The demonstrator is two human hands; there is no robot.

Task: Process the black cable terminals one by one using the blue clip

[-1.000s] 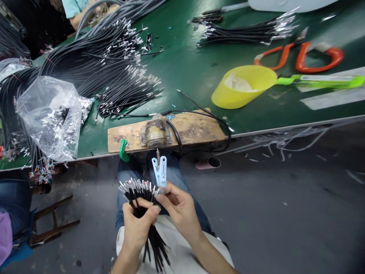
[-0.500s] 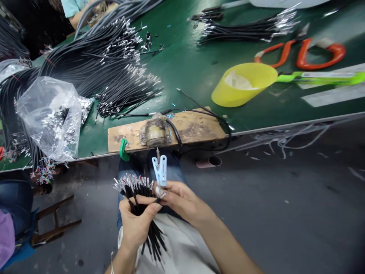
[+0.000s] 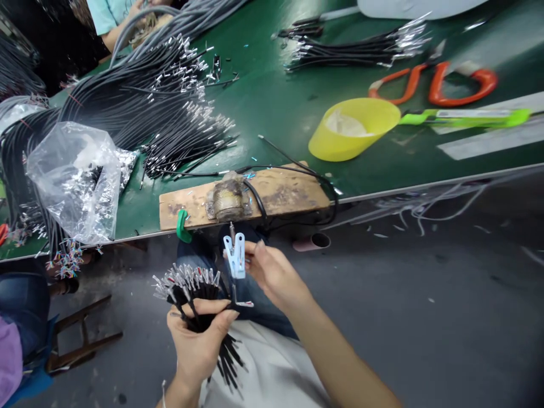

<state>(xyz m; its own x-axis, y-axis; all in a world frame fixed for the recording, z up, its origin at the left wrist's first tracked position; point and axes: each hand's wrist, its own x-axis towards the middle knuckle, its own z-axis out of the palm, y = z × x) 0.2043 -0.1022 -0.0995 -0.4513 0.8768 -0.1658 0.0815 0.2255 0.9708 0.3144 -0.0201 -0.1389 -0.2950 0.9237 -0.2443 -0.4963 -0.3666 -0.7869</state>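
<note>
My left hand [image 3: 198,340] is closed round a bundle of black cables [image 3: 229,362] with stripped, silvery wire ends [image 3: 187,280] fanned upward. Between its thumb and forefinger one cable is pinched apart, its bare end [image 3: 243,304] pointing right. My right hand [image 3: 274,277] is beside a light-blue clothes peg [image 3: 235,255], fingers apart and partly behind it; whether they touch it is hidden. The peg hangs on the thin shaft of a small, worn motor [image 3: 229,198], which is fixed to a wooden board [image 3: 289,190] at the table edge.
A green clamp [image 3: 183,226] grips the board's left part. Piled black cables [image 3: 127,107] and a clear plastic bag [image 3: 72,175] lie at left. Further right are a yellow cup [image 3: 340,144], orange-handled scissors [image 3: 433,96] and another cable bundle [image 3: 352,51]. A co-worker's arm [image 3: 113,37] shows at upper left.
My right hand has let go of the wire end below the peg and moved up beside the peg. My left hand, still holding the bundle, has shifted slightly left and down.
</note>
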